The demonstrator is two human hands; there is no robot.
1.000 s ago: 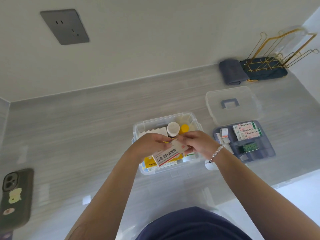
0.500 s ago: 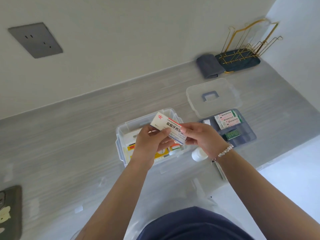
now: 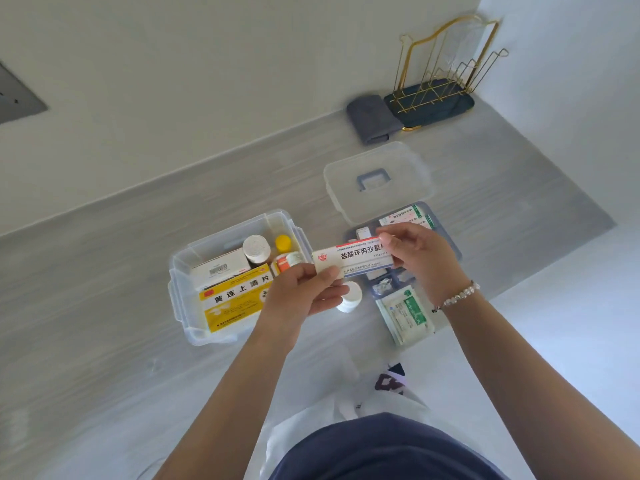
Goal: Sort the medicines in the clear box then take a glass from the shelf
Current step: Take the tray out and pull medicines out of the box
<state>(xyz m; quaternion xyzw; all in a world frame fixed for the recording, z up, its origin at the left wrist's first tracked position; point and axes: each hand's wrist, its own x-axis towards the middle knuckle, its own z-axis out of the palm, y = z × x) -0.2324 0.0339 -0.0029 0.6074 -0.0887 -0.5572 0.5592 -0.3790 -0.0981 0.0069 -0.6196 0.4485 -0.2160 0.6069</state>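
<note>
Just to the right of the clear box, above the grey tabletop, you hold a white medicine carton level between both hands. The carton is long and flat, with a red stripe along its top edge, a small red emblem at its left end, bold black Chinese lettering across the middle and a blue band below. Your left hand pinches the carton's left end, thumb on the face and fingers curled beneath. Your right hand, a beaded bracelet at its wrist, grips the right end, covering the last character.

The clear box stands open and holds a large yellow carton lying flat at its near side, a white carton behind that, a white-capped bottle, a yellow-capped bottle and an orange-and-white pack. Just right of the box a small white round container sits on the tabletop, partly behind your left hand. Farther right lies a grey divided tray with more packs, and a green-printed sachet near it. Beyond the tray rests the box's clear lid with its grey handle.
</note>
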